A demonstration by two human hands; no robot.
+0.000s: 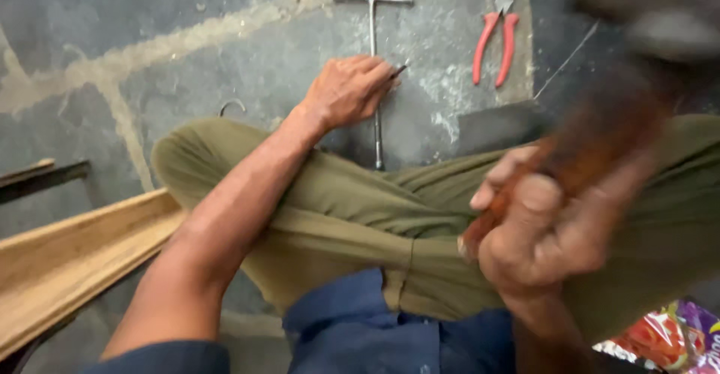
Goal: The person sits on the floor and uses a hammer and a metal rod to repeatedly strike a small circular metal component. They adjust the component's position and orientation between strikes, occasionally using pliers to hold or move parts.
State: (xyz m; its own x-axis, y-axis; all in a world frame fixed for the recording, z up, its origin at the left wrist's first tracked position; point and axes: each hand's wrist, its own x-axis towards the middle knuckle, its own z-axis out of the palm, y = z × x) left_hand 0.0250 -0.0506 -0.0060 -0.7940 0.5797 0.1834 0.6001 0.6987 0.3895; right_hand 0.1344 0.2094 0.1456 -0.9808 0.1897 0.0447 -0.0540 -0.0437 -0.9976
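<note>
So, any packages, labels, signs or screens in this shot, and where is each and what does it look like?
Wrapper: one crinkled, glossy plastic package at the bottom right corner, beside the knee and below the right hand; red, orange and purple with a little yellow, cut off by the frame edge.
No labels, signs or screens show.

The tool in the right hand [544, 231] is showing only as a motion-blurred brown handle [592, 149]; its grey head [645, 10] is smearing into the top edge, kind undeterminable. The left hand [349, 89] is covering part of the T-shaped metal tool [373, 14], and the small dark item at its fingertips is too small to tell. The red pliers [495, 44] are being cropped at the top, the wooden moulding [67, 261] at the left edge, and the coloured wrapper [667, 340] at the lower right corner.
</note>
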